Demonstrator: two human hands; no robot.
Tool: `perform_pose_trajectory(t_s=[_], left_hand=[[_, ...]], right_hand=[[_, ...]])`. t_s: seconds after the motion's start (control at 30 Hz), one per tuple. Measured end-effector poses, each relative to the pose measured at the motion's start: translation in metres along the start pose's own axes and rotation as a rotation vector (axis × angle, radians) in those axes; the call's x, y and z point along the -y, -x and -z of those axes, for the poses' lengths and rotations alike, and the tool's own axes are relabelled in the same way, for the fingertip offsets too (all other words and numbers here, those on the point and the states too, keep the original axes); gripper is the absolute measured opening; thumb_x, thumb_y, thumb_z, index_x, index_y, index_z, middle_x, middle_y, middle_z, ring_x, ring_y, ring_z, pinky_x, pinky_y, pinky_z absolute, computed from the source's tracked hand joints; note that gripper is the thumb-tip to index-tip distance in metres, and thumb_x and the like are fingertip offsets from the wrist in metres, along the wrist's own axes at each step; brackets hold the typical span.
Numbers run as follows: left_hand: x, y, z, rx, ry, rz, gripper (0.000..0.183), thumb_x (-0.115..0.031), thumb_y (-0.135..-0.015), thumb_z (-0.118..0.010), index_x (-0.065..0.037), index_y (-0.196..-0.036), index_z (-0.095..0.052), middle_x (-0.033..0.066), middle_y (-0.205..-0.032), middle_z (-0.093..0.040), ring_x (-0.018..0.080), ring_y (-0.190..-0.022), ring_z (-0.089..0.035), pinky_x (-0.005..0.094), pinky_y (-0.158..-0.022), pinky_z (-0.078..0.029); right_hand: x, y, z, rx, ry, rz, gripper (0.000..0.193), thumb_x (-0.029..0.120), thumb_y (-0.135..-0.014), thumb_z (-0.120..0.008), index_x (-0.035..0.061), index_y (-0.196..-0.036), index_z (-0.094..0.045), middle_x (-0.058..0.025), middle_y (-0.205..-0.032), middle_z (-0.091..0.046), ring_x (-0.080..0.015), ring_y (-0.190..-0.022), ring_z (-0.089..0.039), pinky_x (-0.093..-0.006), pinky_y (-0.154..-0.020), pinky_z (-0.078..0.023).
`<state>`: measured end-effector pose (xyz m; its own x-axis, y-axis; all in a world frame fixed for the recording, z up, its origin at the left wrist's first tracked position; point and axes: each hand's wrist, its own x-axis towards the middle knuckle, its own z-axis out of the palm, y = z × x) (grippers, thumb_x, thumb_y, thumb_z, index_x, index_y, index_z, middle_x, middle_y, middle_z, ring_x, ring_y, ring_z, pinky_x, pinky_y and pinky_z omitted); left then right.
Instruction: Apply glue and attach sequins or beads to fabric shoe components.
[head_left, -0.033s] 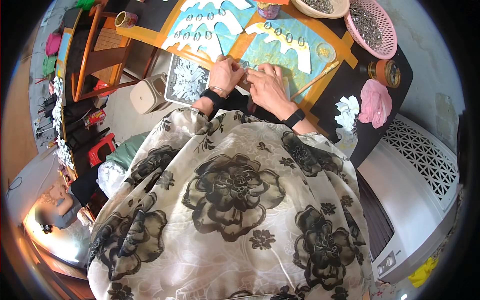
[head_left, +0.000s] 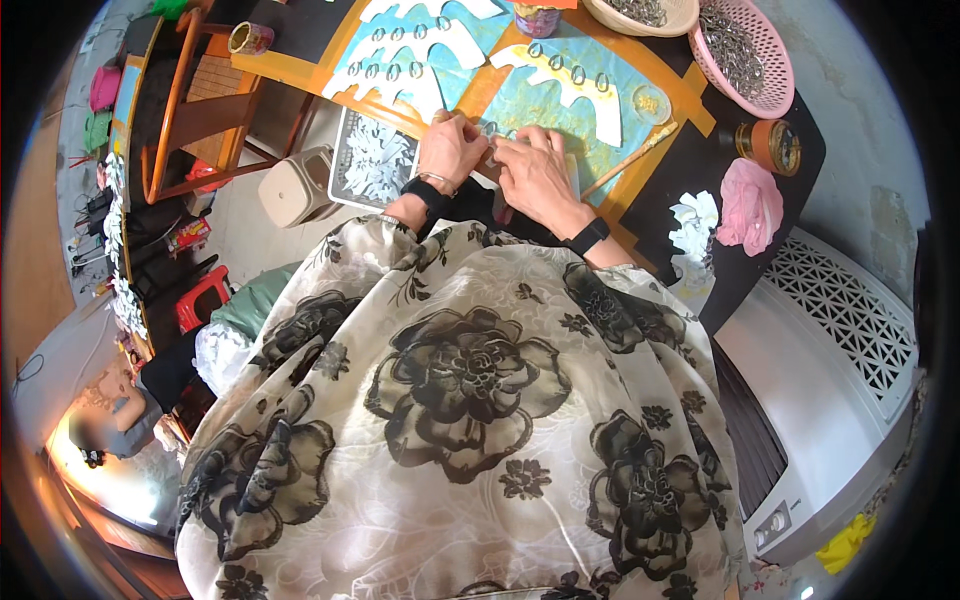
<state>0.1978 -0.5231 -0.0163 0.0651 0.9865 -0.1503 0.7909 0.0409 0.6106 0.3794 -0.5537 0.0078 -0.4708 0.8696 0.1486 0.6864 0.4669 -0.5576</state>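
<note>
My left hand and my right hand meet at the near edge of the table, fingertips bent in close together. Between them a small metal ring and a bit of white show; the rest of what they pinch is hidden under the fingers. Just beyond, on blue sheeting, lies a white scalloped strip with several metal rings and yellow smears. Further left are more white scalloped strips carrying rings. A thin stick rests right of my right hand, near a small round dish with yellowish stuff in it.
A white basket of white cut pieces stands left of my left hand. At the far right are a pink basket of metal parts, a jar, a pink cloth and white scraps. A tin sits far left.
</note>
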Motion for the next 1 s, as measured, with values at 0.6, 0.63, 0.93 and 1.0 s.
perform_pose_trajectory(t_s=[0.6,0.63,0.93,1.0], left_hand=[[0.068,-0.02,0.034,0.103,0.337,0.038,0.014,-0.015,-0.073,-0.072,-0.004,-0.082,-0.069,0.0154,-0.096,-0.059,0.0332,-0.085,-0.062,0.041,-0.076,-0.053],[0.071,-0.022,0.034,0.099,0.34,0.04,0.014,-0.015,-0.073,-0.072,-0.004,-0.082,-0.069,0.0154,-0.096,-0.059,0.0332,-0.085,-0.062,0.041,-0.076,-0.053],[0.039,0.002,0.021,0.04,0.178,0.031,0.027,-0.026,-0.072,-0.07,-0.004,-0.088,-0.072,0.0194,-0.099,-0.059,0.0353,-0.089,-0.063,0.0428,-0.079,-0.053],[0.029,0.008,0.012,0.036,0.142,0.062,0.027,-0.026,-0.072,-0.071,-0.004,-0.086,-0.073,0.0194,-0.099,-0.06,0.0353,-0.088,-0.064,0.0427,-0.078,-0.053]], right_hand=[[0.052,-0.054,-0.049,0.106,0.171,-0.188,0.046,0.004,-0.077,-0.062,0.0108,-0.122,-0.065,-0.0014,-0.119,-0.059,-0.0257,-0.115,-0.047,-0.0457,-0.101,-0.03],[0.053,-0.056,-0.049,0.102,0.183,-0.169,0.045,0.003,-0.077,-0.062,0.0104,-0.122,-0.065,-0.0016,-0.118,-0.059,-0.0258,-0.115,-0.047,-0.0456,-0.101,-0.03],[0.042,-0.023,-0.027,0.11,0.192,-0.023,0.032,0.003,-0.073,-0.063,0.0057,-0.104,-0.068,-0.0044,-0.117,-0.059,-0.0274,-0.113,-0.048,-0.045,-0.1,-0.034],[0.036,-0.011,-0.021,0.108,0.182,0.002,0.03,0.004,-0.072,-0.063,0.0056,-0.101,-0.069,-0.0047,-0.117,-0.059,-0.0273,-0.113,-0.048,-0.0448,-0.099,-0.034]])
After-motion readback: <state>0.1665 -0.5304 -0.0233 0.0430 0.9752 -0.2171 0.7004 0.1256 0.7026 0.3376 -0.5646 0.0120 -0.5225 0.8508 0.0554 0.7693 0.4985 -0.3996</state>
